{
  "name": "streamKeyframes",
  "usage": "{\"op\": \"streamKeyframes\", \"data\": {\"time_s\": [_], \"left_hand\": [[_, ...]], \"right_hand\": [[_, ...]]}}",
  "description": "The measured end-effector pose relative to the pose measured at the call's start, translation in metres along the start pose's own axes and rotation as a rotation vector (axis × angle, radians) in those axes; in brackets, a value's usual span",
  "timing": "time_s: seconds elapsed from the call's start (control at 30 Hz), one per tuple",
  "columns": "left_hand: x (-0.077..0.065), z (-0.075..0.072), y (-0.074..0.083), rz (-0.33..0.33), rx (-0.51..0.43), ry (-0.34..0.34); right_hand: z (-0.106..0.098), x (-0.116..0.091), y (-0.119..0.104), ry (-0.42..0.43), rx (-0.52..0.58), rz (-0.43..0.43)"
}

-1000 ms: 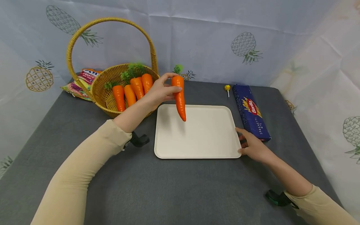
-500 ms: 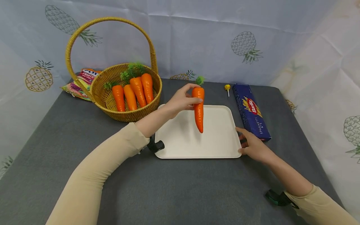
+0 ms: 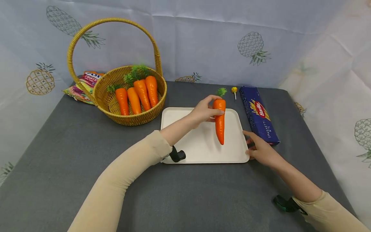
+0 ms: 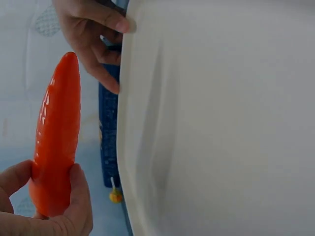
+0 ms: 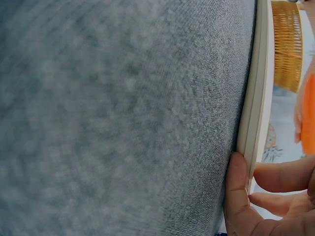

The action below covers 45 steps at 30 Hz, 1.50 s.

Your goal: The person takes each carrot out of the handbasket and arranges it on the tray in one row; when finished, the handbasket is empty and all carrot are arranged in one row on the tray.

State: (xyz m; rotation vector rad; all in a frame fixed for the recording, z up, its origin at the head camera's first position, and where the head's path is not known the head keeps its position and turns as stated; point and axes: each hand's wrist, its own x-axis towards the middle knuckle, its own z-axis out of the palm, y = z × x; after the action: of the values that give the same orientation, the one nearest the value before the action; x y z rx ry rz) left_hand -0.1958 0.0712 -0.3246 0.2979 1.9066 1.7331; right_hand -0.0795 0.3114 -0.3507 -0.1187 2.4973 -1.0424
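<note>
My left hand [image 3: 204, 111] holds an orange carrot [image 3: 220, 124] by its thick upper end, with thumb and fingers on either side. Its green tuft points up and its tip hangs down over the right half of a cream rectangular tray [image 3: 200, 151]. In the left wrist view, the carrot [image 4: 56, 132] appears beside the tray's edge, gripped near its wide end. The fingers of my right hand [image 3: 262, 150] are spread along the tray's right edge. The right wrist view shows the thumb and fingertips touching the tray's rim [image 5: 256, 98].
A wicker basket [image 3: 127, 120] with a tall handle holds several carrots [image 3: 142, 93] at the back left. Behind it lies a colourful fruit candy bag [image 3: 84, 85]. Right of the tray are a blue spaghetti box [image 3: 258, 116] and a yellow lollipop [image 3: 234, 90].
My left hand has carried the carrot rightward and toward me, from near the basket to over the tray's right half. The right hand stays at the tray's edge.
</note>
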Motion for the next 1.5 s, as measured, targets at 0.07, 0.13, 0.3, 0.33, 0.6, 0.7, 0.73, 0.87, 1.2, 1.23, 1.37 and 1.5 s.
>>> {"op": "streamKeyframes", "data": {"time_s": [0.07, 0.13, 0.3, 0.33, 0.6, 0.7, 0.73, 0.87, 1.2, 1.23, 1.37, 1.5], "left_hand": [[0.003, 0.005, -0.001, -0.007, -0.018, 0.003], [0.006, 0.011, -0.003, -0.010, -0.025, 0.009], [0.013, 0.025, -0.006, -0.017, -0.036, 0.030], [0.014, 0.028, -0.007, -0.018, -0.037, 0.031], [0.021, 0.050, -0.014, -0.022, -0.018, 0.030], [0.023, 0.057, -0.017, -0.036, 0.007, 0.036], [0.023, 0.059, -0.018, -0.040, 0.020, 0.041], [0.025, 0.065, -0.023, -0.044, 0.092, 0.054], [0.024, 0.069, -0.028, -0.013, 0.207, 0.052], [0.024, 0.070, -0.029, -0.007, 0.229, 0.052], [0.023, 0.072, -0.031, 0.026, 0.317, 0.052], [0.024, 0.073, -0.034, 0.043, 0.349, 0.048]], "right_hand": [[0.000, 0.000, 0.000, 0.006, -0.003, 0.004], [0.001, 0.001, 0.000, 0.011, -0.004, 0.010], [0.000, 0.002, -0.001, 0.009, -0.002, 0.013], [0.000, 0.002, -0.001, 0.009, -0.003, 0.012], [-0.001, 0.003, -0.001, 0.007, -0.013, 0.010], [-0.002, 0.003, 0.000, 0.002, -0.013, 0.012], [-0.002, 0.003, 0.000, -0.001, -0.014, 0.012], [-0.002, 0.003, -0.001, -0.005, -0.017, 0.009], [-0.002, 0.004, -0.001, -0.003, -0.024, 0.009], [-0.002, 0.004, -0.001, -0.002, -0.024, 0.008], [-0.002, 0.004, 0.000, -0.002, -0.024, 0.007], [-0.001, 0.004, 0.000, -0.002, -0.027, 0.009]]}}
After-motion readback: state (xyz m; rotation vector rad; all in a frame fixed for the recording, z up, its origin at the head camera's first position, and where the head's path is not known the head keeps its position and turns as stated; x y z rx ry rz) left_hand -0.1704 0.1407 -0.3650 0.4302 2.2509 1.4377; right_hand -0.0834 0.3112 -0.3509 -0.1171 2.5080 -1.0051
